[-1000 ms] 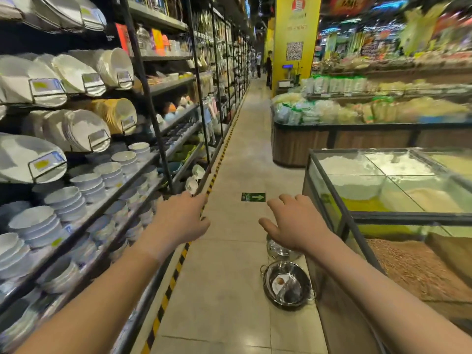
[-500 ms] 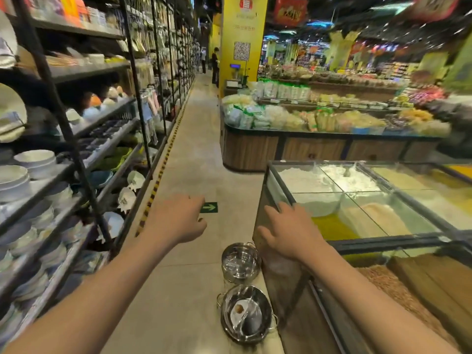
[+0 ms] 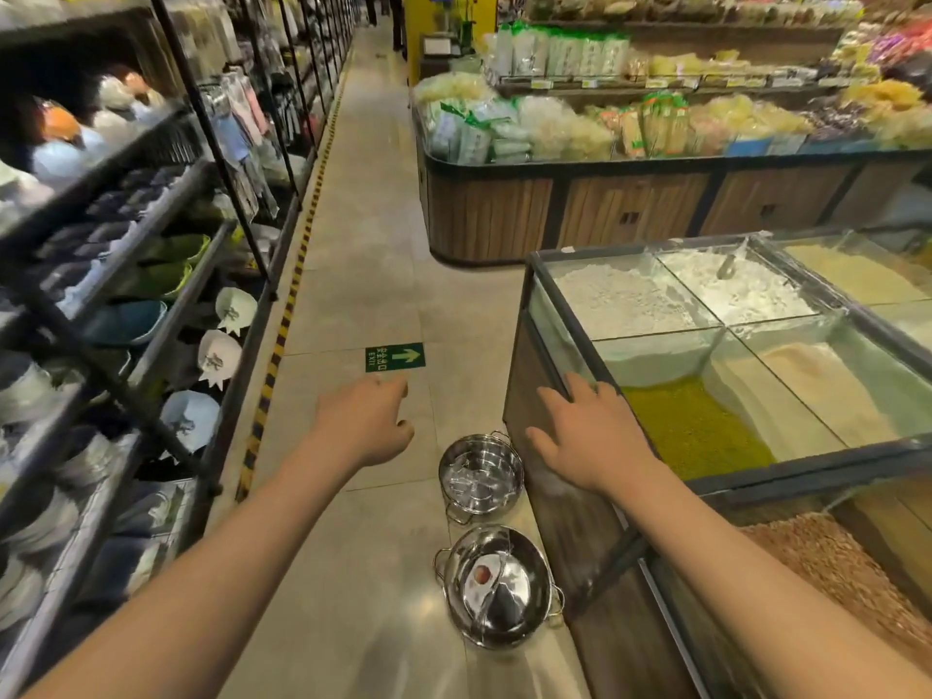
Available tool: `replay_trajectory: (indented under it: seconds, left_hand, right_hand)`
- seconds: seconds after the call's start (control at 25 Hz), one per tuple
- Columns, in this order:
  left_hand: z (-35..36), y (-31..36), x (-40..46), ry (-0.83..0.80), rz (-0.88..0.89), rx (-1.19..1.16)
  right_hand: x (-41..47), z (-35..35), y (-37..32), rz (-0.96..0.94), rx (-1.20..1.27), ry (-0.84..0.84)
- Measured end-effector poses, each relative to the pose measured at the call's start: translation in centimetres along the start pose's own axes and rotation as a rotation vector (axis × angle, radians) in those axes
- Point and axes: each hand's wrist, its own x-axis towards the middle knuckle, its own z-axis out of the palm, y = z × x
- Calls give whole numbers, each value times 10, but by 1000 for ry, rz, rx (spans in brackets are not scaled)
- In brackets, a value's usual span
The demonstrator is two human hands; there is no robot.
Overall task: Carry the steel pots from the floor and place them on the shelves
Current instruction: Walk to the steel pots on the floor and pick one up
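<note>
Two steel pots stand on the tiled floor beside a glass-topped bin. The nearer pot (image 3: 499, 587) has a divider and a label inside. The farther pot (image 3: 480, 477) sits just beyond it. My left hand (image 3: 365, 421) hovers above the floor, left of the farther pot, fingers loosely curled and holding nothing. My right hand (image 3: 587, 433) is held out with fingers spread in front of the bin's corner, right of the farther pot, empty. The shelves (image 3: 166, 274) run along the left side, filled with bowls and dishes.
The glass-topped bin (image 3: 716, 325) of flour and grains stands close on the right. A wooden display counter (image 3: 630, 209) with packaged goods lies ahead. The aisle runs forward past a green exit sign (image 3: 395, 356) and a yellow-black floor stripe (image 3: 282, 335).
The view has tilted down and turned right, so both pots sit nearer the frame's middle. Both hands stay stretched forward and have dropped slightly toward the pots.
</note>
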Motion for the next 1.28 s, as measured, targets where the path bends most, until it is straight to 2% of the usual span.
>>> replay_trajectory:
  seconds: [0.12,0.24,0.4,0.48,0.6,0.76,0.88,1.04,1.16,1.28]
  left_hand:
    - [23,5,48,-23,-39,-23]
    - [61,7,88,-89,-83,-60]
    - [133,0,137,-104,-84,-56]
    - [181,-3,160,-147,-96,-53]
    - [273,-3,188,-181,-53,-57]
    - [423,-9,194,-312,-24,-93]
    - [554,1,182,-412,-9,-120]
    - [701,7,166,-517,-6,-160]
    - [793,7,173,-536,-121,-174]
    - [866,6,185,-539,-221,-183]
  right_hand:
    - [48,29,26,54,9,23]
    - [93,71,34,102,47,-56]
    - [138,146,27,121,120,-89]
    - [153,195,22,105,146,-162]
    - [170,292,20,99,168,-238]
    - [174,432,17,130,205,-355]
    - [155,556,22,211,220,-492]
    - [120,702,33,224,208,-558]
    - [122,793,45,307,277,-571]
    - [136,872,55,360,278,-498]
